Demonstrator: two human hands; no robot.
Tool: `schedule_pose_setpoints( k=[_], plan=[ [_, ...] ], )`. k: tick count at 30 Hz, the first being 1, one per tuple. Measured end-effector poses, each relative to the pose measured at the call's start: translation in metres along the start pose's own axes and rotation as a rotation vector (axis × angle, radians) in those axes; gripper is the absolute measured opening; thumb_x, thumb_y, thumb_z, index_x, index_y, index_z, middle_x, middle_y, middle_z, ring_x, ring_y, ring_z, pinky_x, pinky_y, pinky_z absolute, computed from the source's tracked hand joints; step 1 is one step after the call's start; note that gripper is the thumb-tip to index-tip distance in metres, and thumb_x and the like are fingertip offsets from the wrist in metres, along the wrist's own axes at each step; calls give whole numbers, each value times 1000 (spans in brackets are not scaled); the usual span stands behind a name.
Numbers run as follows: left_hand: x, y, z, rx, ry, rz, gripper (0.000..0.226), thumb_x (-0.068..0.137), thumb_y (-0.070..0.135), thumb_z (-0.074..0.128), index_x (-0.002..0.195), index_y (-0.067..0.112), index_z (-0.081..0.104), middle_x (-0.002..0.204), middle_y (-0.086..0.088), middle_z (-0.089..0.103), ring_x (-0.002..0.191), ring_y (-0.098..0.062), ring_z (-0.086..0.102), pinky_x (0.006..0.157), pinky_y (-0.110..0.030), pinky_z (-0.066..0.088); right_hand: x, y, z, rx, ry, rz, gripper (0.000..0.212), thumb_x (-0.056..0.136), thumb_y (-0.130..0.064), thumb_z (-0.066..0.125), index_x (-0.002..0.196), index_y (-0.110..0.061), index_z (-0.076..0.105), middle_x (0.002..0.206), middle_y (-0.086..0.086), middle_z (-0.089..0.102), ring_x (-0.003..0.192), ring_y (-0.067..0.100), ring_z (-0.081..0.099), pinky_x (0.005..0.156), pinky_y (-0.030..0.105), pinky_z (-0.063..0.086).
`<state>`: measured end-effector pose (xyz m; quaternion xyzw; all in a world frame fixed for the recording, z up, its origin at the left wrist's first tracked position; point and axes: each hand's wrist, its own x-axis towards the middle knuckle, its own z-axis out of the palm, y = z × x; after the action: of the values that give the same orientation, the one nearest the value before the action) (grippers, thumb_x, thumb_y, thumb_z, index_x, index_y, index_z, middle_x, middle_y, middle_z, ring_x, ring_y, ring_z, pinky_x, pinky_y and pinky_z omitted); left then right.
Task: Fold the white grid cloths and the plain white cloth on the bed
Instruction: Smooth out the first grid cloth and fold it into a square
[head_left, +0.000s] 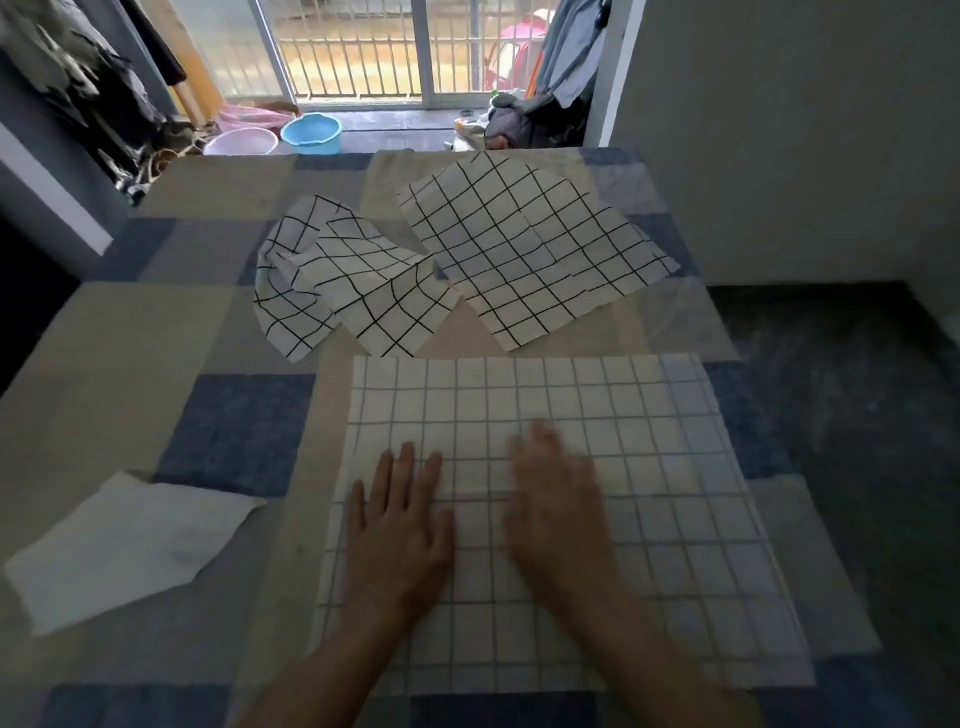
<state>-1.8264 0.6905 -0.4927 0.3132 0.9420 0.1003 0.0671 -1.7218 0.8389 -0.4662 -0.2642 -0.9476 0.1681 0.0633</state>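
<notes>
A: How were the hands placed?

B: The left hand was laid flat, fingers straight and slightly spread, on the large white cloth with the faint grey grid. Nothing was gripped. The right hand was also rested on that cloth, just beside the left, but it was blurred; it appeared to be held flat and open, though that could not be told for certain.

A: And where was that cloth?

B: It was spread square on the near part of the blue-and-beige patchwork bed cover.

A: Which step was judged to be in hand?

B: Smoothing, probably, before a first fold. An edge would next have to be pinched and carried across to meet the opposite one.

A: What remained?

B: Two white cloths with bold black grid lines were seen further back: a crumpled one and a flatter one, just beside each other. A plain white cloth was lying to the left, apart from the hands. None looked folded.

A: Any writing or labels?

B: None could be read anywhere.
</notes>
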Motion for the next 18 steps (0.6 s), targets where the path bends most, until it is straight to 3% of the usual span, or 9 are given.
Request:
schedule_pose_setpoints(
  k=[4, 9, 13, 18],
  plan=[
    [1, 0, 4, -6, 13, 5, 64, 91, 49, 12, 153, 39, 6, 163, 8, -3, 148, -11, -12, 120, -44, -4, -14, -14, 35, -99, -69, -61, 59, 97, -44, 31, 151, -22, 21, 159, -1, 17, 147, 18, 13, 113, 45, 8],
    [-1, 0, -2, -26, 14, 25, 66, 89, 52, 5, 153, 39, 0, 162, 8, -8, 147, -12, -16, 120, -44, -6, -50, 89, -5, -182, -23, 144, 61, 97, -51, 15, 154, -30, 6, 161, -5, 2, 148, 12, -3, 118, 41, 1],
    [0, -1, 0, -33, 31, 2, 65, 90, 50, 13, 153, 38, 10, 162, 7, 2, 149, -13, -6, 119, -44, -2, -62, 136, -29, -184, -31, 339, 65, 92, -56, 11, 152, -33, 13, 161, -4, 12, 147, 15, 9, 118, 44, 12],
    [1, -2, 2, -40, 25, -3, 63, 91, 47, 19, 153, 40, 10, 162, 9, 3, 149, -11, -7, 119, -43, -2, -60, 133, -25, -198, -53, 395, 69, 87, -58, 12, 151, -33, 22, 160, -2, 18, 146, 17, 18, 115, 48, 18]
  ],
)
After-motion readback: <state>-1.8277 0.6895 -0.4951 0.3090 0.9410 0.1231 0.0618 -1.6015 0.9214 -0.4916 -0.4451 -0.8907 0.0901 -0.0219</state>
